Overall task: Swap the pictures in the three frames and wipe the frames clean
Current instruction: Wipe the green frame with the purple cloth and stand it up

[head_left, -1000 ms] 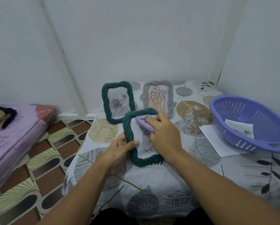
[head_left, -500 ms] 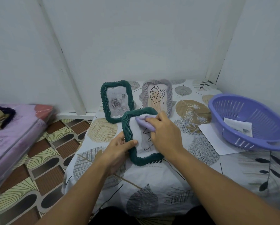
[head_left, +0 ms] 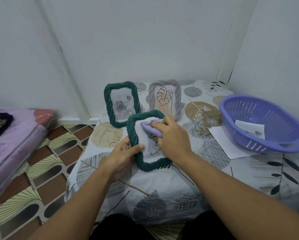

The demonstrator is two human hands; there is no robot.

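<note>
White walls meet in a corner behind a low table (head_left: 162, 201) draped in a pale cloth printed with big leaves, and the person sits at its near edge with both forearms reaching in. Their left hand (head_left: 122, 157) grips the left side of a dark green rope-edged frame (head_left: 134, 134), thumb curled over the front rim, fingers tucked behind, holding it tilted up off the cloth. The right hand (head_left: 174, 137) pinches a folded lilac cloth (head_left: 151, 129) and presses it against the upper part of the glass, covering most of the line drawing inside. Just behind, a second green frame (head_left: 122, 103) stands upright showing a grey rose picture, and beside it to the right a pale grey-lilac frame (head_left: 165, 98) stands with a leaf drawing in it; the held frame overlaps the lower corners of both from where I stand. Off to the right a purple slotted basket (head_left: 259, 148) rests partly on a white sheet of paper (head_left: 223, 142), with another printed sheet (head_left: 249, 128) lying inside it. On the left, across patterned brown floor tiles (head_left: 46, 163), lies a mattress (head_left: 11, 144) in a purple cover
</note>
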